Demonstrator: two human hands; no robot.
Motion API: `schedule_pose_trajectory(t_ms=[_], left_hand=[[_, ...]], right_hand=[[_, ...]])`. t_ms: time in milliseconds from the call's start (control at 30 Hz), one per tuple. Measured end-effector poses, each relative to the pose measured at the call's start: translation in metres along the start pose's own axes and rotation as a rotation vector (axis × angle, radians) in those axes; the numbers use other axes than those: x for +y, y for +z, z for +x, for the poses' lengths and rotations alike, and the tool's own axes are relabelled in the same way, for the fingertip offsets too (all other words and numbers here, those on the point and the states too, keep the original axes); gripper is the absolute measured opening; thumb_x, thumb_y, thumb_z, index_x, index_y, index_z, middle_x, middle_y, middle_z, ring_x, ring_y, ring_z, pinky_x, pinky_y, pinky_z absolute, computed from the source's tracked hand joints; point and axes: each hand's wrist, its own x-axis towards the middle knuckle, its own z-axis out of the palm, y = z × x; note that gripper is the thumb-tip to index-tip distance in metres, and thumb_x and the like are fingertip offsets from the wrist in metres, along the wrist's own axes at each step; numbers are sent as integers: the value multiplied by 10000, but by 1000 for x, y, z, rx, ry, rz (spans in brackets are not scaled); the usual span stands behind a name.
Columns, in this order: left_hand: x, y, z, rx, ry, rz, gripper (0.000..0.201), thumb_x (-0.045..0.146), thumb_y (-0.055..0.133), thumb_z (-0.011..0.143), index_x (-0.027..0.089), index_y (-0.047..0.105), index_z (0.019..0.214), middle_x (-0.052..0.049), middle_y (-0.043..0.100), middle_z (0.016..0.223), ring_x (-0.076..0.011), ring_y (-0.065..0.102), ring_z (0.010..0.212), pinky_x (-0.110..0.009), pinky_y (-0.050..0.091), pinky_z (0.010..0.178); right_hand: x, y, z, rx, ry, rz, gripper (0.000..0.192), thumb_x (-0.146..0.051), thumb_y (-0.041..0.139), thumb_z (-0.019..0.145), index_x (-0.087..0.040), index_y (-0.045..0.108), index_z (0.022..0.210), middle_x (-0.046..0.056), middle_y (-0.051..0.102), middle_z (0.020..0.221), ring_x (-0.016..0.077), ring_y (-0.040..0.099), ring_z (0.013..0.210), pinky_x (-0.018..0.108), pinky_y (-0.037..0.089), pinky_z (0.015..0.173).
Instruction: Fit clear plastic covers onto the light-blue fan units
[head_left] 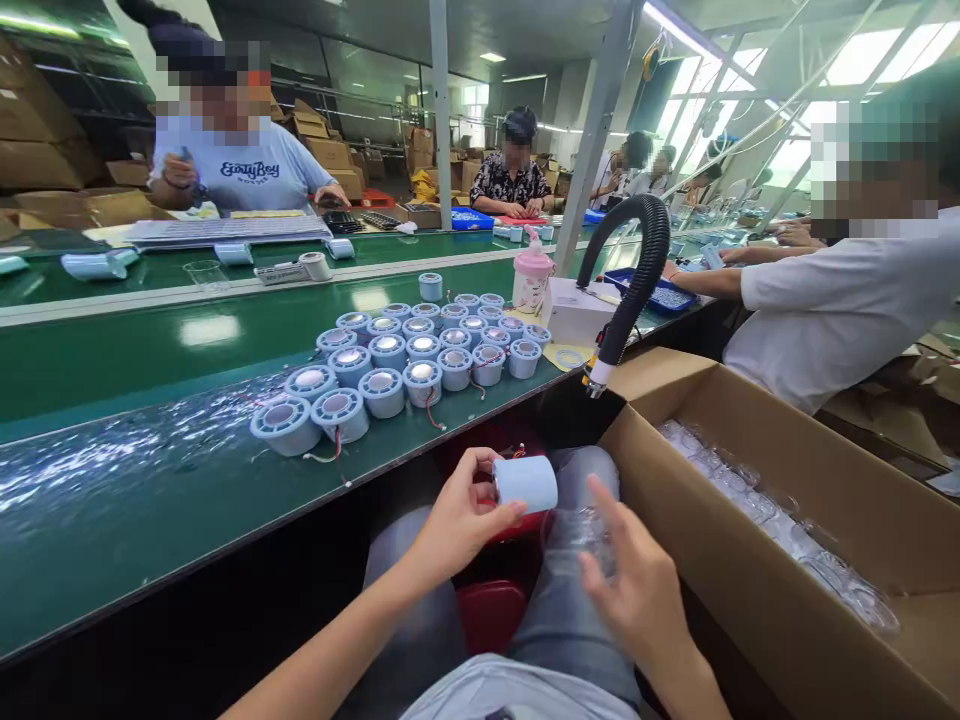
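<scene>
My left hand (459,520) grips a pale blue cylindrical housing (526,484) over my lap, with short red wires showing behind it. My right hand (634,585) is beside it with fingers spread, holding a clear plastic cup (576,535) against its palm. On the green bench (150,490) in front of me stand several rows of similar pale blue round parts (409,360) with shiny centres and loose wires.
An open cardboard box (780,560) of clear plastic cups stands at my right. A black flexible hose (637,275) arches over the bench edge. A pink bottle (532,275) and white box (577,310) sit behind the parts. Other people work across and to the right.
</scene>
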Motion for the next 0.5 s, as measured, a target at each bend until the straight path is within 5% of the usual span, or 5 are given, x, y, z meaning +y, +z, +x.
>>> schedule_pose_trajectory(t_ms=[100, 233, 367, 500], left_hand=[[-6, 6, -23, -23, -5, -32, 502, 300, 806, 664, 204, 432, 986, -25, 572, 935, -143, 596, 792, -248, 528, 678], [-7, 6, -50, 2, -28, -72, 526, 293, 811, 648, 210, 419, 989, -20, 595, 887, -150, 605, 761, -252, 527, 646], [-9, 1, -71, 53, -35, -205, 522, 236, 821, 611, 202, 468, 994, -7, 613, 871, -141, 596, 730, -246, 512, 622], [-32, -12, -81, 286, -143, -444, 506, 58, 799, 546, 168, 579, 988, -8, 646, 898, -149, 602, 758, -222, 484, 606]], right_hand=[[-22, 15, -27, -223, -112, -156, 578, -277, 672, 698, -367, 631, 1268, 63, 669, 882, 283, 568, 750, 387, 459, 682], [-19, 9, -36, -172, 117, -216, 640, -326, 632, 761, -382, 501, 1385, 48, 661, 866, 292, 565, 769, 366, 434, 651], [15, -3, -32, -183, 471, 251, 599, -388, 687, 724, -330, 588, 1312, 5, 659, 806, 201, 537, 666, 280, 403, 588], [56, 14, -28, -262, 627, 552, 498, -503, 625, 728, -144, 695, 1065, 39, 665, 700, 158, 529, 509, 258, 392, 471]])
